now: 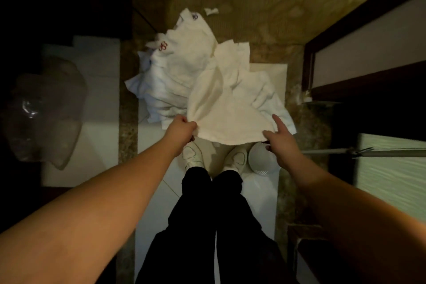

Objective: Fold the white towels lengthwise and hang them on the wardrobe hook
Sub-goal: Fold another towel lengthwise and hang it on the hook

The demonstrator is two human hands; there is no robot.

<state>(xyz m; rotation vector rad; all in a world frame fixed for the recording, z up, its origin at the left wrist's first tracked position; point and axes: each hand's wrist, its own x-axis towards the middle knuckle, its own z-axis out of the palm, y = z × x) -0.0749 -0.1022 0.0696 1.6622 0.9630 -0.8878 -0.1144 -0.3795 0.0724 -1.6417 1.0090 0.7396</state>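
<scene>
We held one white towel (221,113) by its near edge, raised above the heap of towels (175,76) on the floor. Our left hand (182,129) gripped one corner in a closed fist; our right hand (280,139) pinched the other, index finger extended. The hands were apart. No fold was made and no hook was visible; we judged the task barely begun. The cloth was soft, creased terry, hanging slack.
</scene>
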